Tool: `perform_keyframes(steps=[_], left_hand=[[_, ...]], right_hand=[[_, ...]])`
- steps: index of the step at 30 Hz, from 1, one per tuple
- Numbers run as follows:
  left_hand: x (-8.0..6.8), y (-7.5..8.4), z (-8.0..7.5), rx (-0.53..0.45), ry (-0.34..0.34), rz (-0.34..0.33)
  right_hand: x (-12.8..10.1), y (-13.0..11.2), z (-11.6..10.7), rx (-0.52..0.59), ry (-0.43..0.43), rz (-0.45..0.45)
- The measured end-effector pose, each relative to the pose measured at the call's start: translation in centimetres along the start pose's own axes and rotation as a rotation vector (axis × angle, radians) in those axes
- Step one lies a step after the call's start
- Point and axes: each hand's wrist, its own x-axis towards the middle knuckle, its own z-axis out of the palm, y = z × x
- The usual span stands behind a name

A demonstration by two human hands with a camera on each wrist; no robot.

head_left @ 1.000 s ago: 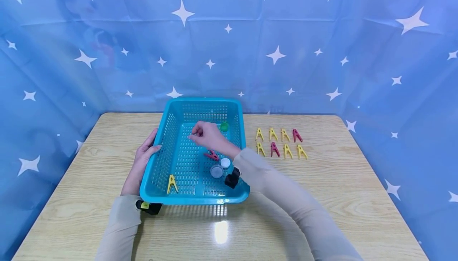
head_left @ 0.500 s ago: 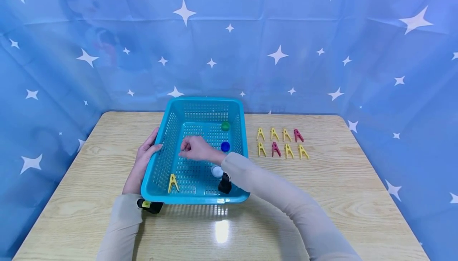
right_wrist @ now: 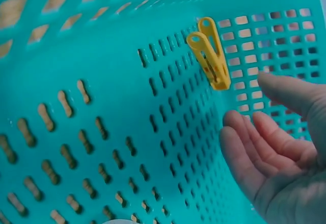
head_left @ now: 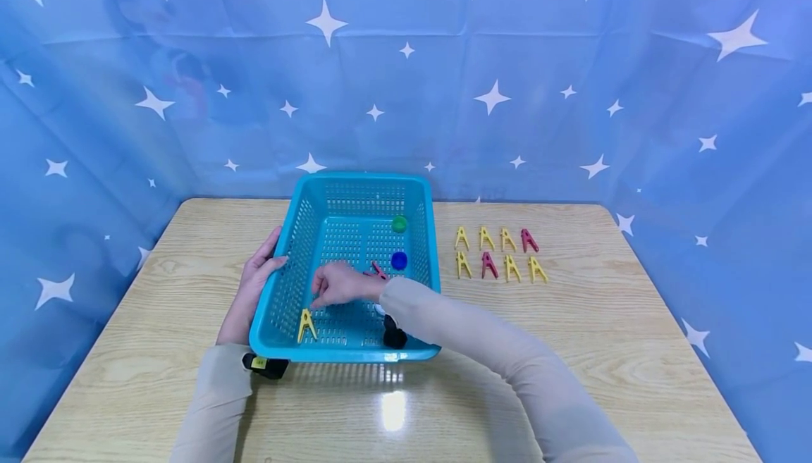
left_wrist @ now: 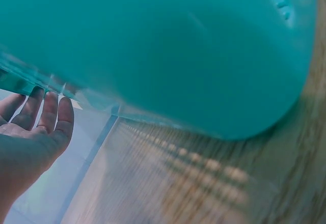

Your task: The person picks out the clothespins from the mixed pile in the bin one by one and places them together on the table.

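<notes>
Teal basket (head_left: 279, 308) on bench (head_left: 571, 350), left hand (head_left: 250, 290) flat against its side, right hand (head_left: 336, 285) inside near yellow peg (head_left: 306, 325). Left wrist: blurred, fingers (left_wrist: 48, 114) seemingly relaxed. Right wrist: fingers (right_wrist: 254, 152) loose, empty beside peg (right_wrist: 209, 53); risk of fumbling, peg lying flat.

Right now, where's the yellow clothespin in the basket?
In the head view the yellow clothespin lies on the floor of the teal basket, in its near-left corner, just below the right hand. The right wrist view shows it beyond the open fingers.
</notes>
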Motion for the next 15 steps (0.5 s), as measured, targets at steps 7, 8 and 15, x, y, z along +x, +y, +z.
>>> perform_keyframes(steps=[7, 8, 15], left_hand=[[0.0, 0.0, 0.0, -0.008, 0.007, 0.01], [0.0, -0.1, 0.0, -0.005, 0.005, 0.012], [0.0, -0.1, 0.0, -0.002, 0.008, 0.009]], right_hand=[[0.7, 0.2, 0.9, -0.042, -0.084, 0.003], [0.8, 0.2, 1.0, -0.05, -0.099, 0.0], [1.1, 0.3, 1.6, -0.113, -0.124, -0.015]])
